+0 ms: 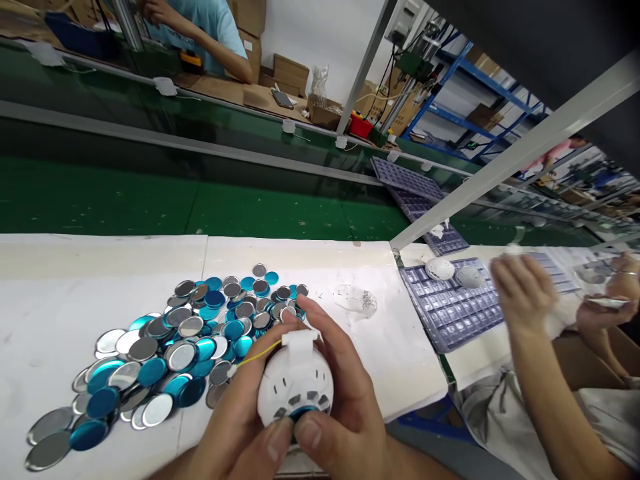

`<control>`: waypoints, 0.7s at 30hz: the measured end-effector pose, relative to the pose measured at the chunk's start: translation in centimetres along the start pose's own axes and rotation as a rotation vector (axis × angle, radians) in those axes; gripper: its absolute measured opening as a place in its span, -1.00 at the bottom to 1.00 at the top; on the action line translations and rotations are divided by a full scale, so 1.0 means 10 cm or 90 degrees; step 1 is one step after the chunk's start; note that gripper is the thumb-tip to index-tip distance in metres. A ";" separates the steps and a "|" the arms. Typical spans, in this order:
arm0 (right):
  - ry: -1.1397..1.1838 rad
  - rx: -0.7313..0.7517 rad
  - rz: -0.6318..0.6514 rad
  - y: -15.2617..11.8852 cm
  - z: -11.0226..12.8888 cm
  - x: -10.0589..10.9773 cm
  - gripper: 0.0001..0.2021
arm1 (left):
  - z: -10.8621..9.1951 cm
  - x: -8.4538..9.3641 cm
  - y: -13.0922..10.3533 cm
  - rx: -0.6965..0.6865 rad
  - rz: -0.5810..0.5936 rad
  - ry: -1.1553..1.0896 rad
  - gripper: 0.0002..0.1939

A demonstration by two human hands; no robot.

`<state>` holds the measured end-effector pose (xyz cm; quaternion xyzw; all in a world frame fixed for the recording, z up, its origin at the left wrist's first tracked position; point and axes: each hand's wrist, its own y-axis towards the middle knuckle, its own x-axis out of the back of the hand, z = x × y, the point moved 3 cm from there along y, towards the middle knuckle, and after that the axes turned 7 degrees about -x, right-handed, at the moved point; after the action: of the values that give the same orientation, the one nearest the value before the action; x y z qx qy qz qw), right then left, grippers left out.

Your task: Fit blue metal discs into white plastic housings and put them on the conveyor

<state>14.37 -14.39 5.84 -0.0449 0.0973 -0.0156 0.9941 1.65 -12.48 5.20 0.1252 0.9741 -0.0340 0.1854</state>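
A round white vented plastic housing (296,373) is held between both hands at the bottom centre. My left hand (245,407) wraps its left side, and my right hand (345,393) wraps its right side. Both thumbs press at a blue disc (301,412) on the near face of the housing, mostly covered by the thumbs. A yellow wire (257,353) with a small white connector runs out to the left over my left hand. Left of the hands spreads a loose pile of silver and blue round discs (183,357) on the white table covering (45,287).
To the right, a purple grid tray (457,320) carries white housings beside a co-worker's hands. A slanted metal post (480,180) crosses there. Crumpled clear plastic (357,300) lies nearer. Beyond the green belt (150,200), another person sits at a bench.
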 end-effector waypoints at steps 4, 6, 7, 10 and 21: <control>-0.005 -0.019 0.052 -0.05 -0.02 0.06 -0.20 | 0.02 -0.02 -0.03 0.045 0.044 -0.015 -0.41; 0.015 -0.031 0.081 -0.08 -0.02 0.08 -0.26 | 0.01 -0.01 -0.03 0.036 0.032 -0.012 -0.41; 0.041 -0.051 0.090 -0.09 -0.02 0.09 -0.26 | 0.00 -0.01 -0.03 0.030 0.026 -0.013 -0.42; 0.150 -0.140 0.121 -0.11 -0.05 0.05 -0.14 | 0.01 -0.03 -0.05 0.026 0.064 -0.024 -0.46; 0.208 0.003 0.040 -0.13 -0.43 -0.09 -0.28 | 0.13 0.01 -0.05 -0.055 0.147 0.014 -0.44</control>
<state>12.61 -16.05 1.97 -0.0363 0.2587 0.0080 0.9652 1.90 -13.10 3.99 0.2287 0.9558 0.0309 0.1822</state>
